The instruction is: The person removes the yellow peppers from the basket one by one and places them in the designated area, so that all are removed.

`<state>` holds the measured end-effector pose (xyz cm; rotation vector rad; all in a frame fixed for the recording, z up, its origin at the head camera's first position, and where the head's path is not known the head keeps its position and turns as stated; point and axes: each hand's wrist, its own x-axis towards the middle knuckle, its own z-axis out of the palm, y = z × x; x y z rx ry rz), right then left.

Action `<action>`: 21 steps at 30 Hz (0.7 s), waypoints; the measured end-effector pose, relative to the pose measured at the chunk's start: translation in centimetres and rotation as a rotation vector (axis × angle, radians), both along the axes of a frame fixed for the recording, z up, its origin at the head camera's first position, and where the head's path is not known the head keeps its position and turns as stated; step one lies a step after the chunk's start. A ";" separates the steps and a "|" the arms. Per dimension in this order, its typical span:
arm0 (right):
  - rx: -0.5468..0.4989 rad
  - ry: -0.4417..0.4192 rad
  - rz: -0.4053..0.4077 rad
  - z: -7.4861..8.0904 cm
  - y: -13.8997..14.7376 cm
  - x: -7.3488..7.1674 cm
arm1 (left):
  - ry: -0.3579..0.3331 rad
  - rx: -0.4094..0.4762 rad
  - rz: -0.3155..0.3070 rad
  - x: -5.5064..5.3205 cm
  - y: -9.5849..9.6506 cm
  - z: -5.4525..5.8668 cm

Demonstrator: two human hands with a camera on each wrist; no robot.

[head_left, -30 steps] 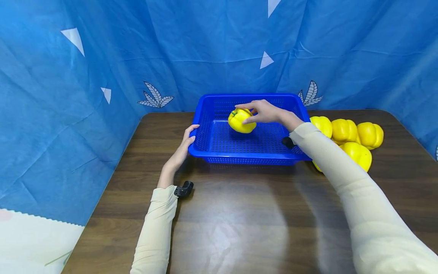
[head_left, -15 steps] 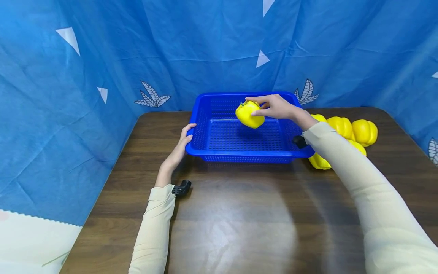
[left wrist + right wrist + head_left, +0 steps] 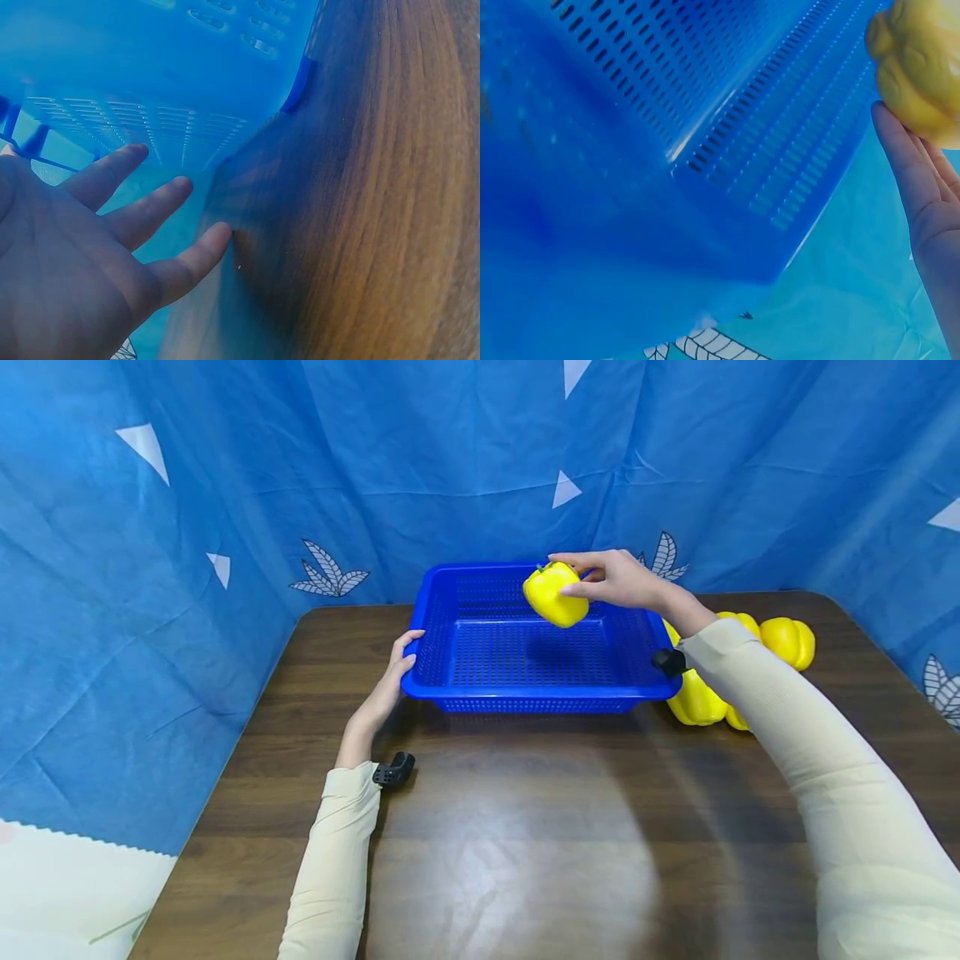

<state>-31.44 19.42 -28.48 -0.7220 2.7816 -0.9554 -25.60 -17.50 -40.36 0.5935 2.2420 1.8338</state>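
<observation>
A yellow bell pepper (image 3: pixel 557 597) with a green stem is held up above the blue plastic basket (image 3: pixel 540 692). My right hand (image 3: pixel 624 579) pinches it between thumb and fingers from the right side. In the right wrist view, the pepper (image 3: pixel 922 71) shows at the upper right edge with fingertips against it. At the basket's left end, my left hand (image 3: pixel 384 693) holds the rim. From the left wrist, several spread fingers of that hand (image 3: pixel 82 262) are seen under the rim, outside the perforated wall; its thumb is hidden there.
More yellow bell peppers (image 3: pixel 696 700) lie on the brown wooden table (image 3: pixel 480 827) to the right of the basket, partly hidden behind the right sleeve (image 3: pixel 810 735). A blue cloth (image 3: pixel 465 452) hangs behind and to the left of the table.
The right hand has lifted the pepper higher and shifted it toward the basket's right side. The left hand stays at the basket's left rim. The head view has shifted slightly.
</observation>
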 end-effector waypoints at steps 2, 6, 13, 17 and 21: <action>-0.002 0.003 -0.006 0.3 0.1 0.2 | 0.000 0.000 0.002 0.0 0.0 0.0; -0.006 -0.007 -0.023 0.9 0.5 0.4 | -0.002 0.002 0.003 0.0 0.0 0.1; -0.008 -0.022 -0.035 1.4 1.4 0.9 | -0.005 0.008 -0.006 -0.1 0.0 0.0; -0.025 -0.031 -0.050 1.7 1.9 1.3 | -0.004 0.012 -0.005 -0.1 0.0 0.0; -0.049 -0.043 -0.061 1.8 2.5 1.7 | -0.008 0.006 -0.010 0.0 -0.1 0.0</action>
